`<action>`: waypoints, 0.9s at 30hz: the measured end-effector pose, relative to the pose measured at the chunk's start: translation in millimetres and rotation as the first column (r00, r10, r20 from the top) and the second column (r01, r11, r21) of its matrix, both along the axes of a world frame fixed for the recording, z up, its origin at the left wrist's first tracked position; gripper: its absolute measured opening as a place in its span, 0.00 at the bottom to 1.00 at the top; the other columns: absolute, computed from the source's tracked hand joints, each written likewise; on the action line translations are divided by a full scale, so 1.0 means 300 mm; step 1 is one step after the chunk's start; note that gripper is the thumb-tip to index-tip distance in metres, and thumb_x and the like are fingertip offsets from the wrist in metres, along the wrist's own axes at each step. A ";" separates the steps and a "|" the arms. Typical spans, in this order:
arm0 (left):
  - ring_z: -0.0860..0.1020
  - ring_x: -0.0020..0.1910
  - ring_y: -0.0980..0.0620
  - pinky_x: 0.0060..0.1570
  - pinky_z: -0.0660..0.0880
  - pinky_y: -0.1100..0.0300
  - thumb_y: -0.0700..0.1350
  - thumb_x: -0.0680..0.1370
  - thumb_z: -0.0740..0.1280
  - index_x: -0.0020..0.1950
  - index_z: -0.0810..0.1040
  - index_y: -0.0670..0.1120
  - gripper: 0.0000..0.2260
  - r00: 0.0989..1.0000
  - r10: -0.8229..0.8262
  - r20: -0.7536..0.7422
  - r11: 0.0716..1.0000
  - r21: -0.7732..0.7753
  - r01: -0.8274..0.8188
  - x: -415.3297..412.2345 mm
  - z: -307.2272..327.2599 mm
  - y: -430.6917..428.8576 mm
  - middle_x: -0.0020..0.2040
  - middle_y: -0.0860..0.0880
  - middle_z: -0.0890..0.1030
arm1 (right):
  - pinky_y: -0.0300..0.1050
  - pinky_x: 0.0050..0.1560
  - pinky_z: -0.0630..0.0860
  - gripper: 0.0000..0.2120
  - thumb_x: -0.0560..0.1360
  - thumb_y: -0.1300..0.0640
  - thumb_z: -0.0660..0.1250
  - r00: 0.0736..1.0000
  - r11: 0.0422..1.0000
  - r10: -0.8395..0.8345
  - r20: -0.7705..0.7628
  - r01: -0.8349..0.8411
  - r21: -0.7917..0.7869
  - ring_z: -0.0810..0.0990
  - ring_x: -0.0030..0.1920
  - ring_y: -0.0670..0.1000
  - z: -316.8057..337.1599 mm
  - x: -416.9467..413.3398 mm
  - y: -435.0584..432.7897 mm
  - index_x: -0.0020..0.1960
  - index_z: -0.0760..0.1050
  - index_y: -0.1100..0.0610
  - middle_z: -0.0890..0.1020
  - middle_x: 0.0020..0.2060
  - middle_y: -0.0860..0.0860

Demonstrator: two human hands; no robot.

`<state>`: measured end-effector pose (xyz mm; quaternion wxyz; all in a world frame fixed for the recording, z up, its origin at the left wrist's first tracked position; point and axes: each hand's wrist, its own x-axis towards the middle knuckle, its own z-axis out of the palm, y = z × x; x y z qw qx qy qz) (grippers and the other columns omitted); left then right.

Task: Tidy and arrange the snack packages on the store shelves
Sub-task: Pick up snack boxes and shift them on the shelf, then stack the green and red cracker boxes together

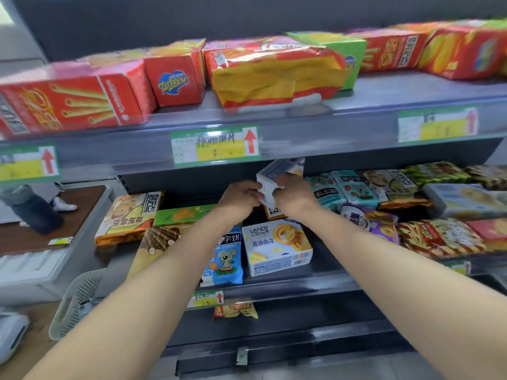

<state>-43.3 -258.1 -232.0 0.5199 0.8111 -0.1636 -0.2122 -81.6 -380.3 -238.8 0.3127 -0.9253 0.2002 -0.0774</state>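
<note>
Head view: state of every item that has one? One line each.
white box, held tilted above the middle shelf
left hand, grips the white box's left edge
right hand, grips its right side
cookie box, lying flat on the middle shelf
koala bag, lying flat at the front edge
yellow-red bag, crumpled, lying on the top shelf
Zecheese box, upright on the top shelf

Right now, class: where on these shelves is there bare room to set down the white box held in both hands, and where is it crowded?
Bare room for the white box: the middle shelf between the LANDY Castle box and the purple bag; the top shelf right of the red-and-yellow pack. Crowded: the middle shelf's right end, where packs overlap.
</note>
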 end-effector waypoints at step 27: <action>0.79 0.48 0.55 0.48 0.75 0.65 0.40 0.78 0.64 0.57 0.78 0.47 0.09 0.728 -0.012 0.686 1.000 0.003 0.013 -0.661 0.699 -0.005 0.49 0.52 0.81 | 0.34 0.54 0.66 0.16 0.77 0.54 0.65 0.864 0.973 0.205 0.459 -0.128 -0.194 0.76 0.58 0.48 0.671 -0.683 -0.096 0.64 0.75 0.56 0.80 0.57 0.50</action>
